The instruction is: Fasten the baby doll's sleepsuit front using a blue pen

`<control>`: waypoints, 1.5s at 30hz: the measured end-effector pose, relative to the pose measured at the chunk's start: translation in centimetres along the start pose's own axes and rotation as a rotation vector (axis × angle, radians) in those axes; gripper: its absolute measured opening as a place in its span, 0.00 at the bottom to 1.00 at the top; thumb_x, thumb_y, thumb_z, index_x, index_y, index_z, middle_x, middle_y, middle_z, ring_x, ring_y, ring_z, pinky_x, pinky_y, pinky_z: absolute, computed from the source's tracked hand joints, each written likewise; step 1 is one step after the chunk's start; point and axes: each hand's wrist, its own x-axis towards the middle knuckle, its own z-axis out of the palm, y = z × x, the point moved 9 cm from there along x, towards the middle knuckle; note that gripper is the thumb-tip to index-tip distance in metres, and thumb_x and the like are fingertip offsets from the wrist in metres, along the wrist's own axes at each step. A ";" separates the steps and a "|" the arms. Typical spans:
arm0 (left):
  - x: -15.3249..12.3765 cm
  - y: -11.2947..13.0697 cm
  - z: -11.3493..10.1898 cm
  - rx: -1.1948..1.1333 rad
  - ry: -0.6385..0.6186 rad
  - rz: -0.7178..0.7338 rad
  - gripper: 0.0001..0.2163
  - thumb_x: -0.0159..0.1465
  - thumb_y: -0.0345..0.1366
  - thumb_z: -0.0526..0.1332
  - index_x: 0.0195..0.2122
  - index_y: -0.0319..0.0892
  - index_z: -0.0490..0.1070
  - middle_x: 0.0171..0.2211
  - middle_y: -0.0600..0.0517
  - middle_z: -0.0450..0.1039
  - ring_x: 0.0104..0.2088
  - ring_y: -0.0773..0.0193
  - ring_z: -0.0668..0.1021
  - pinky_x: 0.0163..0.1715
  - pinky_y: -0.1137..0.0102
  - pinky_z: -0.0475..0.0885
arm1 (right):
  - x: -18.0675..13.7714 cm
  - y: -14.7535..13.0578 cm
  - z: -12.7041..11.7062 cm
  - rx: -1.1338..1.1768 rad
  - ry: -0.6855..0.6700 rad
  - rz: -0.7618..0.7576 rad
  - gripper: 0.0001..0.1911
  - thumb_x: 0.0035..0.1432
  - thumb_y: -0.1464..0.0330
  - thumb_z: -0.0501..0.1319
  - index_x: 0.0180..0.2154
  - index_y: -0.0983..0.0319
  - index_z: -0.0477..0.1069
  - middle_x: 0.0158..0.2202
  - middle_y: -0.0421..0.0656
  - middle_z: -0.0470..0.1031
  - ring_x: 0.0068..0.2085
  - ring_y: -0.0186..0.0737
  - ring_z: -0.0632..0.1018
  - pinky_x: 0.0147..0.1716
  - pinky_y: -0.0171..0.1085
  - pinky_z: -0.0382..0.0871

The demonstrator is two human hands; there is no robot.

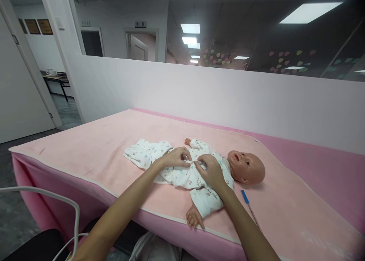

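Note:
A baby doll (pixel 246 167) lies on its back, head to the right, dressed in a white printed shirt (pixel 186 177) and matching pants (pixel 148 152). Over the belly, my left hand (pixel 178 157) pinches the shirt front between thumb and fingers. My right hand (pixel 211 169) pinches the same garment just to the right, close to the chest. A narrow white strip of cloth, perhaps a tie, runs between my fingertips; its ends are hidden. One doll hand (pixel 194 216) rests near the table's front edge, the other (pixel 187 141) on the far side.
A pink sheet (pixel 99 139) covers the table beneath the doll. Beside my right forearm lies a thin stick with a blue end (pixel 245 196). A white wall (pixel 228 101) with a window stands behind the table. A white tube (pixel 57 194) curves at the lower left.

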 end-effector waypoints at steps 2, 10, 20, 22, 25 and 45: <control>0.0 -0.1 0.1 -0.015 -0.010 -0.006 0.11 0.48 0.38 0.61 0.33 0.41 0.71 0.36 0.51 0.67 0.32 0.67 0.69 0.30 0.74 0.65 | 0.0 -0.2 -0.1 0.004 0.007 -0.016 0.08 0.55 0.65 0.53 0.27 0.61 0.64 0.27 0.41 0.69 0.32 0.37 0.68 0.34 0.36 0.59; 0.0 -0.1 0.1 -0.055 -0.018 -0.002 0.13 0.47 0.39 0.63 0.34 0.41 0.71 0.33 0.52 0.68 0.30 0.68 0.68 0.30 0.74 0.65 | -0.1 -0.3 -0.7 0.001 0.059 -0.026 0.09 0.56 0.64 0.53 0.27 0.60 0.67 0.28 0.40 0.70 0.34 0.36 0.69 0.39 0.37 0.58; 0.1 -0.6 0.3 -0.123 -0.049 -0.004 0.14 0.48 0.40 0.63 0.35 0.40 0.71 0.31 0.52 0.68 0.30 0.69 0.69 0.30 0.74 0.64 | -0.2 -0.2 -0.4 -0.027 0.064 -0.007 0.11 0.55 0.64 0.53 0.24 0.60 0.66 0.26 0.40 0.69 0.32 0.36 0.69 0.36 0.37 0.59; 0.1 -0.9 0.2 -0.143 -0.042 -0.030 0.15 0.47 0.41 0.63 0.35 0.39 0.70 0.29 0.52 0.68 0.30 0.69 0.68 0.28 0.75 0.64 | -0.3 -0.4 -0.6 -0.013 0.078 -0.024 0.11 0.56 0.64 0.53 0.25 0.60 0.67 0.27 0.41 0.70 0.33 0.37 0.69 0.37 0.38 0.60; 0.1 -1.1 0.2 -0.153 -0.033 -0.058 0.17 0.47 0.43 0.64 0.35 0.39 0.70 0.27 0.53 0.67 0.29 0.69 0.68 0.28 0.75 0.64 | -0.4 -1.0 -0.9 0.001 0.111 -0.076 0.09 0.56 0.65 0.52 0.30 0.59 0.69 0.31 0.42 0.71 0.36 0.37 0.70 0.39 0.39 0.60; 0.5 -0.8 0.4 -0.194 -0.067 -0.022 0.09 0.50 0.34 0.61 0.32 0.38 0.74 0.36 0.49 0.72 0.33 0.68 0.71 0.31 0.75 0.66 | 0.2 -0.7 0.8 -0.066 0.023 0.008 0.08 0.53 0.63 0.55 0.26 0.58 0.70 0.28 0.41 0.70 0.35 0.40 0.68 0.37 0.40 0.57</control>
